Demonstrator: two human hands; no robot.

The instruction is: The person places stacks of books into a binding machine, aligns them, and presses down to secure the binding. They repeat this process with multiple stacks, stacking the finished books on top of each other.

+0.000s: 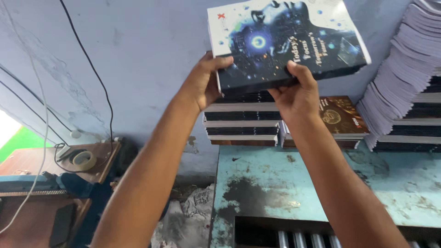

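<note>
1. Head camera view: the blue-green table (321, 183), worn and stained dark, lies well below the grip and bears every stack, so the books sit against the wall within arm's reach.
2. Right of the grip, a tall leaning stack (404, 73) of pale-edged books fans out toward the wall, each layer offset from the next, which looks like how it keeps from toppling.
3. Directly under the grip sits a dark stack (241, 121) of books with white page edges, squared up flat; the held bundle hovers just above it, apart from its top as far as I can tell.
4. Below and right of the grip lies a brown book (342, 115) on a low pile, cover up.
5. The bundle of books (285, 41) is held high and tilted, its far edge raised. Its top cover is glossy, dark blue with a glowing ring, white corners and a small red mark; several spines show beneath.
6. The left hand (204, 82) clamps the near left corner, thumb on top. The right hand (298, 94) grips the near edge from below, thumb over the cover, sharing the weight.
7. Far left of the grip, a tape roll (84, 160) rests on a wooden bench (27, 160).
</note>
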